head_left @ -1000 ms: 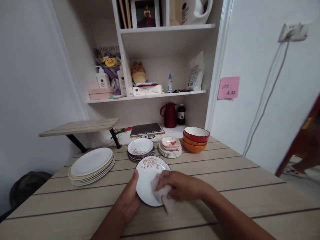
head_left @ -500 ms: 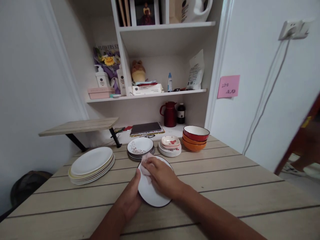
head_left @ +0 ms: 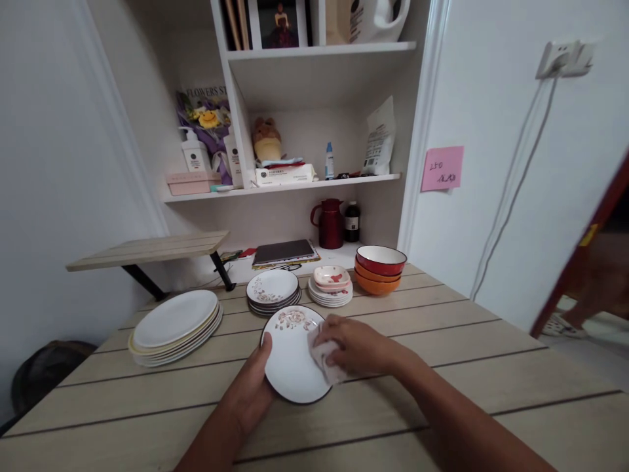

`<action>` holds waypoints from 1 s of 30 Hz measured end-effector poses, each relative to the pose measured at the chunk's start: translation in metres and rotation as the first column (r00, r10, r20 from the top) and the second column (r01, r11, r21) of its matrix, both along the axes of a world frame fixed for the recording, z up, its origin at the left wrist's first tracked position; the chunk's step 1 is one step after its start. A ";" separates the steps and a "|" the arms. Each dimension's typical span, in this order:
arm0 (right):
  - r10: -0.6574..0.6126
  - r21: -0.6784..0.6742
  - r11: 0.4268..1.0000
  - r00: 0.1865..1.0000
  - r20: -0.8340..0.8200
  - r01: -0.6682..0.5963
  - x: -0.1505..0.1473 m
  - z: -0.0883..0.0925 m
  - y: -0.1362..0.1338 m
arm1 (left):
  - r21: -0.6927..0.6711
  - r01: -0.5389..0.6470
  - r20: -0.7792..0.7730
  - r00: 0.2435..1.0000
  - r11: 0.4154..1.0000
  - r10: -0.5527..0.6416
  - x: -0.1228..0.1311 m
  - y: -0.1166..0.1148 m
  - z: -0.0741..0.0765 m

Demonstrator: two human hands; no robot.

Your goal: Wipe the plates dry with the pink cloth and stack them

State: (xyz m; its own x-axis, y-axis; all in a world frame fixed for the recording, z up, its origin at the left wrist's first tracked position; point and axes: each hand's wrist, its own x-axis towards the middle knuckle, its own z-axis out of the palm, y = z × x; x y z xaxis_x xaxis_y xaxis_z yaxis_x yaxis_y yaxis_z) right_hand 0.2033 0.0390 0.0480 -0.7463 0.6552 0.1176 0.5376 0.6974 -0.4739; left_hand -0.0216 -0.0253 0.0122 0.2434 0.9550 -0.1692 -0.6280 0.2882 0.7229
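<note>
A white plate [head_left: 295,364] with a dark rim and a brown flower print is held over the wooden table [head_left: 403,419], tilted a little towards me. My left hand [head_left: 254,387] grips its left edge, thumb on the rim and the other fingers hidden beneath. At the plate's right side, my right hand [head_left: 351,344] is closed on a pale pink cloth [head_left: 324,360], which touches the plate's surface. Just behind the plate stands a stack of similar flower-print plates [head_left: 272,287].
Large white plates [head_left: 177,319] are stacked on the left. Small plates [head_left: 330,298] carry pink dishes [head_left: 331,276] at the back; red and orange bowls [head_left: 378,283] stand beside them. A low wooden riser [head_left: 147,250] is at back left. Behind are a red jug [head_left: 330,224] and shelves [head_left: 280,190].
My right hand and the cloth have moved from the plate's upper left to its right side, uncovering the flower print. My left hand keeps its hold on the plate.
</note>
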 end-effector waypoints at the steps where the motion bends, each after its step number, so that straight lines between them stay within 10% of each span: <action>1: -0.104 0.040 0.994 0.994 -0.009 0.105 -0.001 -0.002 0.002 | -0.005 -0.013 -0.009 1.000 1.000 0.013 0.000 -0.001 0.001; 7: -0.255 0.226 0.934 0.959 -0.124 0.278 -0.035 -0.012 -0.005 | -0.003 -0.017 0.004 1.000 1.000 0.017 0.005 -0.001 0.003; 13: 0.136 0.303 0.949 0.981 -0.137 -0.089 -0.061 -0.012 -0.028 | 0.016 0.039 0.072 0.997 0.999 -0.040 0.004 0.000 -0.001; 21: 0.354 -0.004 0.934 0.930 -0.103 -0.356 -0.026 0.003 -0.026 | 0.056 0.051 0.064 0.996 0.997 -0.054 0.001 0.001 -0.005; 26: -0.030 0.049 0.998 0.999 -0.041 0.032 -0.005 0.003 -0.009 | 0.017 0.032 0.068 0.997 0.999 -0.033 0.001 0.002 -0.002; 30: -0.333 0.215 0.916 0.941 -0.063 0.339 -0.019 -0.003 -0.001 | 0.019 -0.020 0.041 0.999 1.000 0.020 0.003 -0.001 0.004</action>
